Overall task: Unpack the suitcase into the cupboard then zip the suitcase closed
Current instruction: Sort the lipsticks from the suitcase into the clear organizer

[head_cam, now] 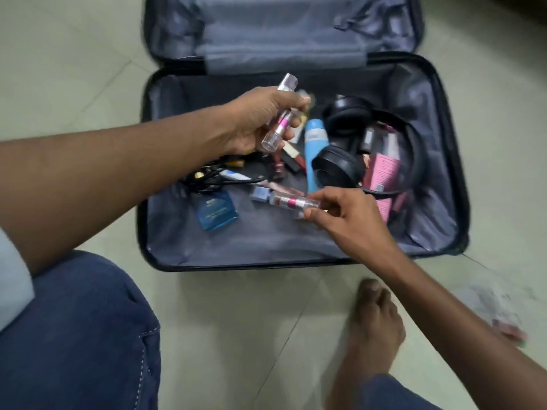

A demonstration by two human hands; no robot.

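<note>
Meanwhile the left hand [260,119] grips one clear lipstick tube [278,113] above the open suitcase [296,247], the right hand [346,220] pinches another tube [293,202]

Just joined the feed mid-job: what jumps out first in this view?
The open suitcase on the tiled floor, still cluttered with small items. Over it, the left hand grips a clear pink-banded tube, and the right hand pinches a similar tube near the front. Black headphones and a blue bottle lie on the suitcase's right side.
</note>
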